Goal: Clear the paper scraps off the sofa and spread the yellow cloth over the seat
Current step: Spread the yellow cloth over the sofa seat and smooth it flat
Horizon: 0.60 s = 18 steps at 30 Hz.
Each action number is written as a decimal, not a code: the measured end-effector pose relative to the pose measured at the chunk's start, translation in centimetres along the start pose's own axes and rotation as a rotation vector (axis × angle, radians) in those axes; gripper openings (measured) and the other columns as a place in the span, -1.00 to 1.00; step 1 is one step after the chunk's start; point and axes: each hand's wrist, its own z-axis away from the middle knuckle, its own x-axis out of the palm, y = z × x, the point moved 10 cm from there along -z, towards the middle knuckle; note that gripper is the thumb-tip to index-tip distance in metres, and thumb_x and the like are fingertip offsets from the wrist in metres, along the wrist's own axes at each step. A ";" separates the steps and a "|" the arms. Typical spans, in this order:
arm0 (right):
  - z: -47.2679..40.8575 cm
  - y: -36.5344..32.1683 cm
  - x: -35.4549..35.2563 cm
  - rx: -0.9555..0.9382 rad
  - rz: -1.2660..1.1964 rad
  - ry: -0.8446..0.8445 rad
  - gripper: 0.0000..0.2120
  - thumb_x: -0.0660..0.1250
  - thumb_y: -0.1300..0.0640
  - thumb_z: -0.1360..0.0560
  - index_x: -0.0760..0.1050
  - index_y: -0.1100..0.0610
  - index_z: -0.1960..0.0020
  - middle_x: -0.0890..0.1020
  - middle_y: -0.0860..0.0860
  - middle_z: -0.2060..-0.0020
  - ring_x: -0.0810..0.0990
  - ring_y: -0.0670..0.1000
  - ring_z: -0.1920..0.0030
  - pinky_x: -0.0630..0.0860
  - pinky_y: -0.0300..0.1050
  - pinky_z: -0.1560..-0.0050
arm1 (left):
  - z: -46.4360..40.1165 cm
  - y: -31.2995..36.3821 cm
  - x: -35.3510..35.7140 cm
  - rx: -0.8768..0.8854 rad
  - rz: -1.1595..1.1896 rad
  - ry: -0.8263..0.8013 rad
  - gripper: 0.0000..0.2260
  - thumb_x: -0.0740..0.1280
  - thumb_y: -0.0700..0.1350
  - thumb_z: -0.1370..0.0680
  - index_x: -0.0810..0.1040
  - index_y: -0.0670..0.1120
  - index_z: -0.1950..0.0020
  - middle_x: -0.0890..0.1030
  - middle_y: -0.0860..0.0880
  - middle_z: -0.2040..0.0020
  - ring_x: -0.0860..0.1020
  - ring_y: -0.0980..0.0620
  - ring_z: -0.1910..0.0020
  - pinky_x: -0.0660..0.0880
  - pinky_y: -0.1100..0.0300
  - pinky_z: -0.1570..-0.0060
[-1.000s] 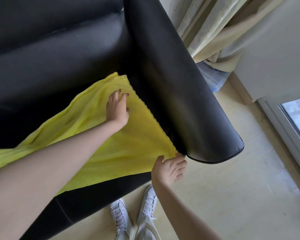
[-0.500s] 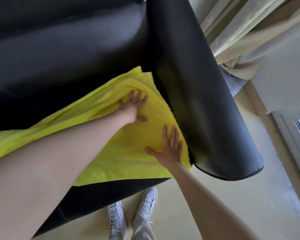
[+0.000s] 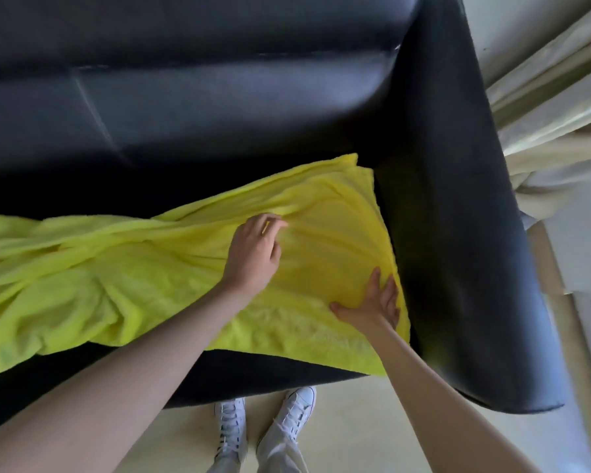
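- The far-left stretch of the yellow cloth [image 3: 82, 274] is lying bunched in loose folds over the seat, since that end is not yet pulled flat.
- The black sofa [image 3: 202, 107] is showing bare leather behind the cloth and along the front edge, and I am seeing no paper scraps on it from here.
- My left hand [image 3: 253, 254] is resting on the middle of the cloth with the fingers curled at a ridge; I am probably pinching that fold to drag it, though blur is making the grip hard to read.
- My right hand [image 3: 372, 303] is lying flat, fingers straight and spread, pressing the cloth's right edge down so it is staying anchored while the other hand is working.
- That right edge is running just beside the armrest [image 3: 458, 233], which I am using as the line to square the cloth against.
- My white shoes [image 3: 263, 425] are standing on the floor close to the sofa front, because I am leaning over the seat.
- To my eye the job is nearing its end: only the left folds are needing smoothing.
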 end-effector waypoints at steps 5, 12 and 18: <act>2.9 -7.4 -3.1 -0.149 0.166 0.260 -0.13 0.35 0.15 -0.45 -0.15 0.13 -0.55 -0.10 0.18 -0.50 -0.06 0.18 -0.51 0.02 0.04 -0.47 | 3.5 -11.3 -8.8 -0.247 -0.158 0.149 -0.58 0.26 -0.38 -0.43 0.45 -0.16 -0.28 0.46 -0.13 -0.27 0.42 -0.14 -0.29 0.37 -0.01 -0.28; 12.3 -22.0 3.1 -0.853 0.344 0.414 -0.62 0.32 0.26 -0.43 0.46 0.22 -0.24 0.50 0.15 -0.15 0.49 0.20 -0.13 0.43 0.04 -0.10 | 16.9 -24.4 -15.8 -0.946 -0.044 0.395 -0.75 0.28 -0.23 -0.48 0.45 -0.21 -0.15 0.50 -0.20 -0.09 0.44 -0.21 -0.11 0.37 -0.03 -0.08; 21.2 -26.8 17.9 -1.226 0.751 0.074 -0.52 0.25 -0.16 -0.53 0.41 0.19 -0.24 0.54 0.08 -0.09 0.53 0.13 -0.09 0.48 -0.01 0.05 | 33.8 -28.5 -9.5 -1.653 0.418 0.195 -0.55 0.05 0.19 -0.61 0.44 -0.17 -0.12 0.54 -0.09 0.05 0.52 -0.15 0.08 0.41 0.03 0.08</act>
